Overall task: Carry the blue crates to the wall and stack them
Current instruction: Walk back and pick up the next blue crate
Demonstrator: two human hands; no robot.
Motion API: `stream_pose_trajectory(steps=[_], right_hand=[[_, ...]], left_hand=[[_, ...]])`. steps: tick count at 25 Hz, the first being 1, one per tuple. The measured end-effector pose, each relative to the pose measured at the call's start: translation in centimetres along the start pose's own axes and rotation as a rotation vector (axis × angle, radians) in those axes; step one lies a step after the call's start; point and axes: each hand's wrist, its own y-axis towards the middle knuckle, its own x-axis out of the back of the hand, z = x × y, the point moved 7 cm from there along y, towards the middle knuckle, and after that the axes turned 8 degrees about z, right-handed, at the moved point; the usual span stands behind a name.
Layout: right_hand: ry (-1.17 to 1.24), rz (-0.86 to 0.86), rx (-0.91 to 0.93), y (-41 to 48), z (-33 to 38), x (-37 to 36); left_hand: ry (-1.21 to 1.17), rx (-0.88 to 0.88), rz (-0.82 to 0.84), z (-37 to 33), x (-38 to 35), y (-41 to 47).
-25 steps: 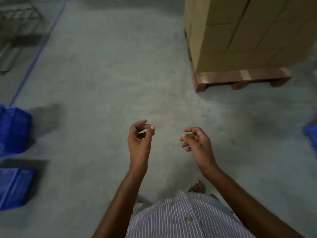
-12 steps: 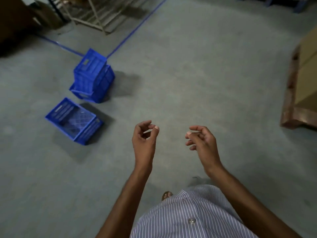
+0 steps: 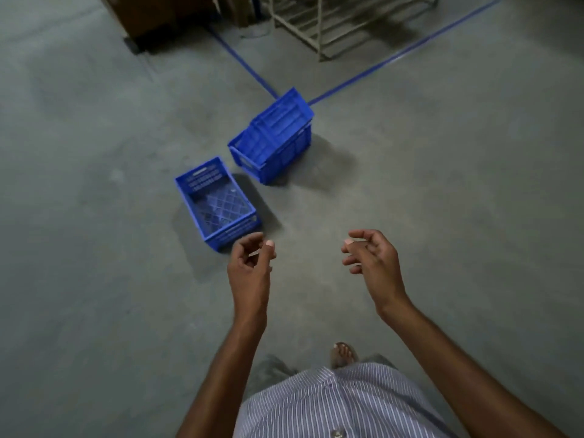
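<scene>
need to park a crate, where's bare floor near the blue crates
Bare concrete: right of the stacked crates, nearer than the blue floor line; also left of the open crate. Crowded: the narrow gap between those crates, and around the rack.

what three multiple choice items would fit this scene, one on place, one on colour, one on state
1. Where is the single open crate? A) on the floor ahead of the left hand B) on a table C) on a pallet
2. What colour are the floor lines? A) yellow B) blue C) white
3. What does the right hand hold? A) a crate B) a box C) nothing

A: it sits on the floor just beyond that hand. B: both lines are blue. C: its fingers curl loosely, empty.
</scene>
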Motion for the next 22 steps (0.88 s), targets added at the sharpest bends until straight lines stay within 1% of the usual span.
stream_pose_trajectory(steps=[3, 5, 7, 10, 16, 20, 22], right_hand=[[-0.035, 0.056, -0.008, 5.6, 1.8, -5.9], [-0.029, 0.056, 0.002, 9.5, 2.6, -10.1], [0.006, 0.028, 0.02, 12.8, 3.2, -13.8], [0.077, -0.04, -0.02, 16.6, 3.1, -18.5], [0.072, -0.049, -0.086, 24.1, 3.2, -25.4], [0.055, -0.027, -0.154, 30.8, 2.8, -29.1], [0.046, -0.023, -0.159, 33.4, 3.3, -31.1]], left_hand=[[-0.017, 0.012, -0.068, -0.5, 3.3, 5.7], [-0.023, 0.024, -0.066, -0.4, 5.2, 10.5], [-0.026, 0.034, -0.038, -0.5, 6.8, 15.4], [-0.007, 0.037, -0.024, -1.6, 9.5, 22.9], [0.006, 0.098, -0.032, -2.2, 12.9, 34.9], [0.016, 0.135, -0.072, -1.6, 14.3, 41.3], [0.029, 0.128, -0.062, -1.9, 15.3, 44.0]])
